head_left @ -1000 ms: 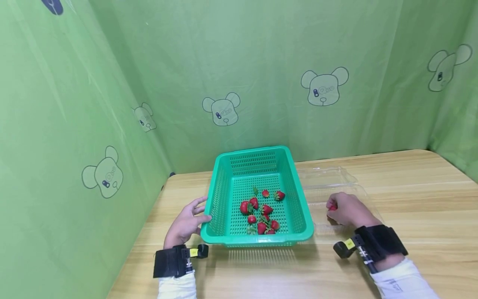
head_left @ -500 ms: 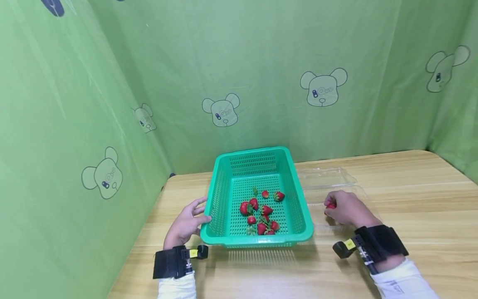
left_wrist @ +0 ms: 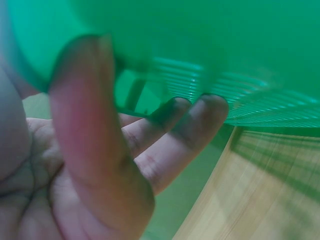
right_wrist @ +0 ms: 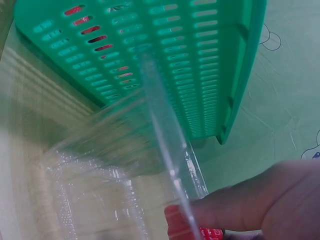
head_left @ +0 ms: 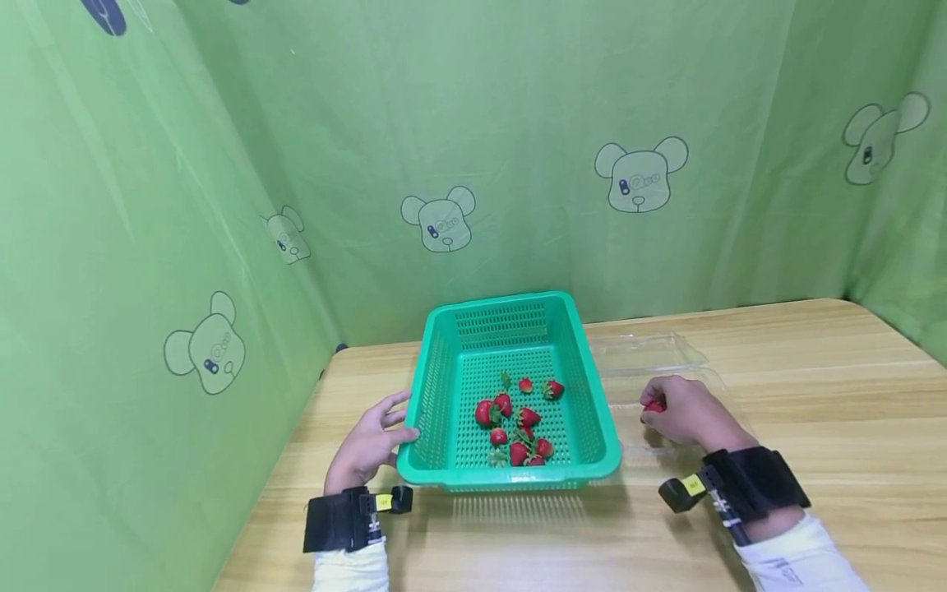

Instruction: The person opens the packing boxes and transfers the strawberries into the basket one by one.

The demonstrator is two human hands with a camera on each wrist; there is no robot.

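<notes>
In the head view, a green plastic basket stands mid-table with several strawberries on its perforated floor. My left hand holds its left side, thumb over the rim. The left wrist view shows the other fingers against the outer wall. To the basket's right lies a clear plastic clamshell box. Over that box my right hand pinches a red strawberry. Up close in the right wrist view, the strawberry appears beside the box's clear wall, partly hidden by the thumb.
The wooden table reaches out to the right and toward the front. Behind it and along the left hangs a green curtain printed with bear heads. Both wrists wear black straps with small cameras.
My right hand has shifted slightly left over the clear box, still pinching the strawberry. The left hand and the basket stay in place.
</notes>
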